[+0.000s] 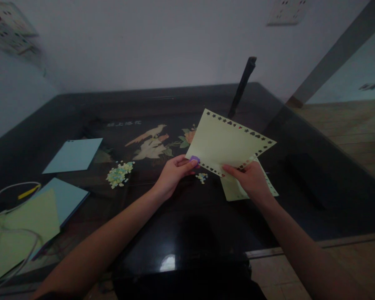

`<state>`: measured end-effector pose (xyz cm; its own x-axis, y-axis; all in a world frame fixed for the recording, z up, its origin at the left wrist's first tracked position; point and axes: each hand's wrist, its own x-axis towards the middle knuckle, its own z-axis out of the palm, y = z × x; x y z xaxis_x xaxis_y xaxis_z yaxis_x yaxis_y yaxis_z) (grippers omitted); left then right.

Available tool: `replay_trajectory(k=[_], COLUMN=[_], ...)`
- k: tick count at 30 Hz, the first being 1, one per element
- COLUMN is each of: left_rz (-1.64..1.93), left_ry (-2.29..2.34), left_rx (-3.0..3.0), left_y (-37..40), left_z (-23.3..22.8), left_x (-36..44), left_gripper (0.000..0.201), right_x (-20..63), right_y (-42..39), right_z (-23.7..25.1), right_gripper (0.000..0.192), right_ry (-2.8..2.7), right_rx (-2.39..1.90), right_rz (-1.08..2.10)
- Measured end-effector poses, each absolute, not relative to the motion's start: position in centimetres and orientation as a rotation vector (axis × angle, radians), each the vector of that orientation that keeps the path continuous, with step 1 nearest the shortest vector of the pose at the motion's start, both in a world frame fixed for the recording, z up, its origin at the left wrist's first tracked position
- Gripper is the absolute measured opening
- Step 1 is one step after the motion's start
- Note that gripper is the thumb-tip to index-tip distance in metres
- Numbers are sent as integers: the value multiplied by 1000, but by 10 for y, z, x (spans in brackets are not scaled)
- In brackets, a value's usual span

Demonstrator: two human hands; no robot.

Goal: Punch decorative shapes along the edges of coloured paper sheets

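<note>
A pale yellow sheet of paper [225,141] is held tilted above the table, with star, heart and other small shapes cut along its edges. My left hand [175,171] is closed on a small purple paper punch [194,159] at the sheet's left corner. Thumb on top, my right hand [253,179] grips the sheet by its lower edge. Beneath that hand lies another pale yellow sheet [233,189], partly hidden, with cut-outs along one side. Below the punch is a small scatter of paper bits [201,178].
A heap of paper cut-outs [120,174] lies left of my hands. Further left are a blue sheet [75,156], a stack of blue paper [67,198], a yellow sheet [34,221] and a white cable [14,184]. A dark upright stick [243,85] rises behind the held sheet.
</note>
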<state>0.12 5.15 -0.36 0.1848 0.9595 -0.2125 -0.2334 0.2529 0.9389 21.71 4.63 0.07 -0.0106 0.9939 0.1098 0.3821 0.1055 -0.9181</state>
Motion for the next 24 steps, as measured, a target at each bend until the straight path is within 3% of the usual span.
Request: replay_trajectory(k=[24], left_rz=[1040], left_ry=[1039], left_rx=[947], left_y=[52], left_z=[-5], left_x=[2], left_gripper=[24], right_x=[215], right_y=[44], right_z=[5], right_gripper=[24], right_ry=[-1523], right_rx=[-1471], right_rz=[897])
